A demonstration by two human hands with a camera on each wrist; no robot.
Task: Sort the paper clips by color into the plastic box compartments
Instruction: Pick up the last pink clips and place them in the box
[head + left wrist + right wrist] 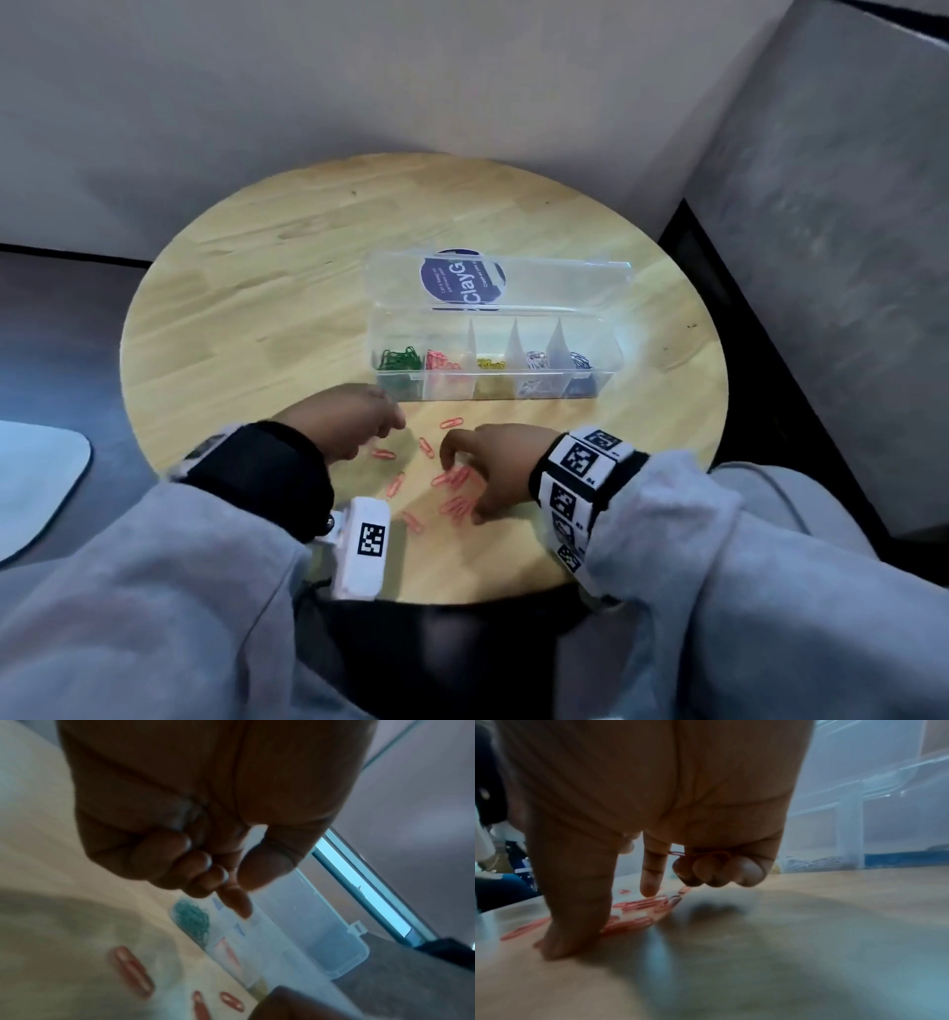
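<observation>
A clear plastic box (606, 383) with its lid (565, 288) folded back stands on the round wooden table (287, 288). Its compartments hold green clips (398, 358), pink clips (441, 362), yellow, white and dark ones. Several loose pink paper clips (454, 478) lie in front of the box. My right hand (600, 920) is over that pile (641, 906). Its thumb presses the table, its index finger points down, and its other fingers curl round pink clips (677, 853). My left hand (359, 426) hovers near the box's left end with fingers curled (205, 862); nothing shows in it.
The table's near edge lies just under my forearms. A white flat object (36, 478) sits off the table at far left. Grey upholstered surfaces (821, 257) rise behind and to the right. Bare wood stretches left of the box and behind it.
</observation>
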